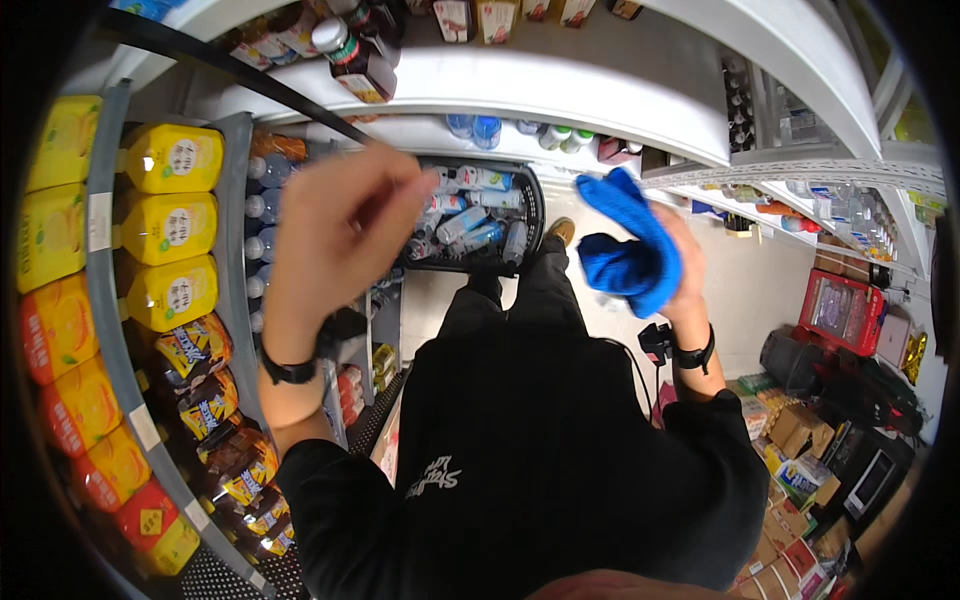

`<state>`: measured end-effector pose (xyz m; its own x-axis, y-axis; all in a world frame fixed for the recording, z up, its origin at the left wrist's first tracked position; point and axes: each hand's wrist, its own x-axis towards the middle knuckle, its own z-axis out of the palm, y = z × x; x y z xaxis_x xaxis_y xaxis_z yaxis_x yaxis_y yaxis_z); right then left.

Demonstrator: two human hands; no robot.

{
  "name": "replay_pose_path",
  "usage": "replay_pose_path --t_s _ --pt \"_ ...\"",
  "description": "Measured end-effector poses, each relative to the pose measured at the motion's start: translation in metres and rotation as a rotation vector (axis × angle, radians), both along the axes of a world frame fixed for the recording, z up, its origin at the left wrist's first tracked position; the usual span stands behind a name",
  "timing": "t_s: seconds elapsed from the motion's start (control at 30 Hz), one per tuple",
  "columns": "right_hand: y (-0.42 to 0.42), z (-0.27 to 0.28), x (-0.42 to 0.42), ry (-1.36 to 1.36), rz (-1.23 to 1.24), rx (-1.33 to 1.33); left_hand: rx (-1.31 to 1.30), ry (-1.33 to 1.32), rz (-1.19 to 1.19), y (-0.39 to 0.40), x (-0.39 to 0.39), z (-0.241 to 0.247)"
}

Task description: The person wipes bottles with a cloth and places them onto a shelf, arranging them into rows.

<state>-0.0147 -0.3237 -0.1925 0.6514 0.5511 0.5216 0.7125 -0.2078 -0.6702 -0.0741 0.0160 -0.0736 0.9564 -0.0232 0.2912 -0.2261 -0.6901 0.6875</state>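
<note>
My left hand (349,225) is raised and blurred, with its fingers curled; whether it holds anything is hard to tell. Behind it a dark strap or strip (247,75) runs from the upper left and ends near the fingers. My right hand (684,262) grips a folded blue cloth (637,262), whose loose ends stick out to the left. Between and beyond the hands, a black plastic basket (536,202) holds several plastic drink bottles (484,199) lying on their sides. On the white shelf above, a dark bottle with a white cap (356,64) stands near the edge.
At the left, shelves carry yellow drink jugs (176,229), orange cartons (60,322) and wrapped packs of dark bottles (199,349). White shelving (540,82) crosses the top. To the lower right are cardboard boxes (799,431), a black microwave-like appliance (870,476) and a red box (840,311).
</note>
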Motion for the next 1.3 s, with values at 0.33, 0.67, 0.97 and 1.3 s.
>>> replay_pose_path --t_s 0.33,0.67,0.97,1.3 --pt "0.007 -0.157 -0.069 0.27 -0.107 -0.223 -0.238 0.777 0.004 -0.022 -0.079 -0.474" --pt "-0.064 -0.256 -0.131 0.588 -0.377 -0.281 0.27 1.002 -0.224 -0.131 -0.083 -0.655" --pt "-0.082 -0.266 -0.14 0.613 -0.414 -0.284 0.233 0.72 -0.21 -0.148 -0.07 -0.674" --pt "-0.048 -0.18 -0.114 0.58 -0.411 -0.023 0.276 0.582 -0.233 -0.072 -0.029 -0.416"
